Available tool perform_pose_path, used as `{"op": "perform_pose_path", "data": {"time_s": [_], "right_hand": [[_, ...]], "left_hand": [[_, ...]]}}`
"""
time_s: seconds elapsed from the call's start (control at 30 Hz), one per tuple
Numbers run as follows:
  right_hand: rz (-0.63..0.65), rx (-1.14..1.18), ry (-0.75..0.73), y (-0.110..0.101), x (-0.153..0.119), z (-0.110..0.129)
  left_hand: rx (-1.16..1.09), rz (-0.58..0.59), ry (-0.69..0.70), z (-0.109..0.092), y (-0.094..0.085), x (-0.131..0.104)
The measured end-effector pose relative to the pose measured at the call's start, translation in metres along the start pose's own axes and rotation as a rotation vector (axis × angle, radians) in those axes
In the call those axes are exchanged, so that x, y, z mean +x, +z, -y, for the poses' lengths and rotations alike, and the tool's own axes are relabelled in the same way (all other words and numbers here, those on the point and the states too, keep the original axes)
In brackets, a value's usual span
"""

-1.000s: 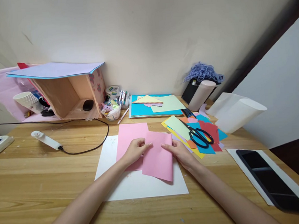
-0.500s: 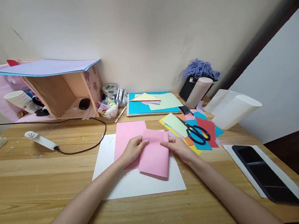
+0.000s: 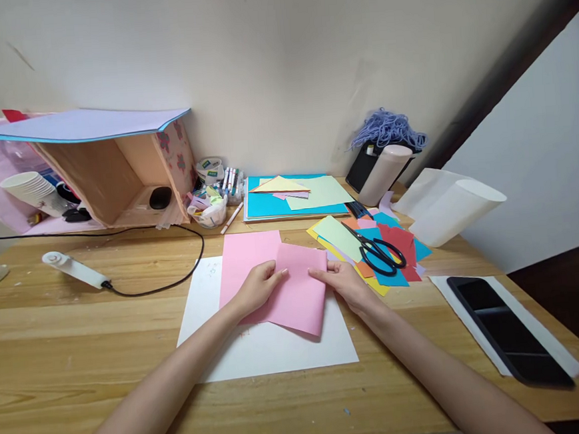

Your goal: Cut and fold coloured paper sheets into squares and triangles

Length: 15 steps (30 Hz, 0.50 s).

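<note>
Between my two hands is a folded sheet of pink paper (image 3: 300,296), its rounded fold on the right side. My left hand (image 3: 259,287) grips its left edge, thumb on top and the other fingers partly hidden behind. At the upper right edge my right hand (image 3: 342,281) pinches the same paper between thumb and fingers. A second pink sheet (image 3: 245,254) lies flat under my left hand. Beneath both is a white sheet (image 3: 210,357) on the wooden table (image 3: 105,358).
Right of my hands, black-handled scissors (image 3: 380,253) lie on coloured paper scraps (image 3: 399,238). A phone (image 3: 512,333) rests farther right. Behind are stacked coloured sheets (image 3: 335,190), a tub of scraps (image 3: 212,213) and an open box (image 3: 110,171). A corded white device (image 3: 76,270) lies left.
The view has shifted slightly. Both hands keep their hold on the folded pink paper, whose lower edge has tilted a little and risen in view.
</note>
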State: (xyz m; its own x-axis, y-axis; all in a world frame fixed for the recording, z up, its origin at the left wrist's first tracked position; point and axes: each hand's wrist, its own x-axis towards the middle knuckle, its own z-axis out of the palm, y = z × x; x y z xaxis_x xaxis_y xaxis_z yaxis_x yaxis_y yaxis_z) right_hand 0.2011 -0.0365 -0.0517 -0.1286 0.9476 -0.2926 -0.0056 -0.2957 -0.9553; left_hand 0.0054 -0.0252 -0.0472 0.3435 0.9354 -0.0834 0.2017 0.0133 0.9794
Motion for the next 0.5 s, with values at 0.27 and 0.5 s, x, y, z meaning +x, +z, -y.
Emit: {"op": "perform_pose_path", "data": {"time_s": [0.27, 0.5], "right_hand": [[-0.018, 0.029, -0.028, 0.0011, 0.0014, -0.0006], [-0.025, 0.043, -0.036, 0.0019, 0.0015, -0.0011]], "left_hand": [[-0.016, -0.001, 0.004, -0.0012, 0.0007, 0.0000], [0.028, 0.034, 0.031, 0.0021, -0.0007, 0.0015]]}}
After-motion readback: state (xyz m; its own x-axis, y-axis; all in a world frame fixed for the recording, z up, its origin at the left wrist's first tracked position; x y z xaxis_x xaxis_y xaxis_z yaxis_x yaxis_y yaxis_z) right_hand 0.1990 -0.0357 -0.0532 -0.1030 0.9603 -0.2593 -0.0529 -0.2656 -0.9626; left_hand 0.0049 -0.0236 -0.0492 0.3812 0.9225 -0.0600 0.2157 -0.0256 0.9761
